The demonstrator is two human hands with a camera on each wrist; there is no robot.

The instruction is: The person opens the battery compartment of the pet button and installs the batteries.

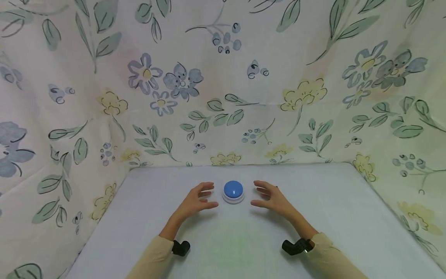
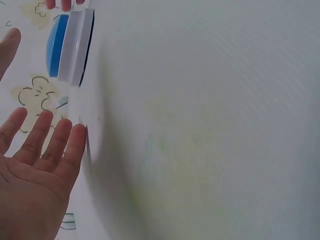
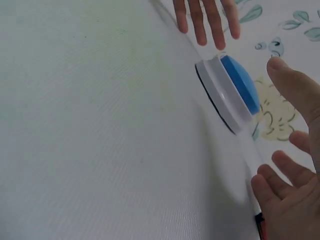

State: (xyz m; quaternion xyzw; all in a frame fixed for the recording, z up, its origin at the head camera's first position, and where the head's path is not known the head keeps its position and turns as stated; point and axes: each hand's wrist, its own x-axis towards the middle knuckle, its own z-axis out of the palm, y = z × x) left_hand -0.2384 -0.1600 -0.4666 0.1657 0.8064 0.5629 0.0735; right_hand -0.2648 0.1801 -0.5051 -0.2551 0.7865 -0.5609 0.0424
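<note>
Right, there sat the button [image 1: 233, 190], blue dome up on its round white base [image 1: 231, 200], out on the far half of the tabletop [image 1: 226, 248], squarely between two bare hands! In from the left reached the left hand [image 1: 196, 199], palm turned toward the button, and its fingers [image 2: 36, 137] were spread, a slim gap between each tip, with the thumb [image 2: 7, 47] standing well away from them. Near the button they were, yet apart from it. And over on the other side, the mirror of it: the right hand [image 1: 273, 198], palm inward, its fingers [image 3: 292, 169] spread and loosely bent, the thumb [image 3: 295, 85] held off from the rest, also near the button and short of touching. Whether either hand brushed the tabletop, you could not tell.

From the left wrist, the button stood in profile at the upper left, the other hand's fingertips just peeking in above it; from the right wrist, it leaned across the upper right, with the left hand's fingers hanging over it. Each wrist wore a black camera, left [image 1: 181, 248] and right [image 1: 297, 247], just ahead of a pale sleeve, left [image 1: 151, 257] and right [image 1: 331, 257]. And behind it all rose the cloth [image 1: 209, 133], flowered in blue and yellow, leafed in green!
</note>
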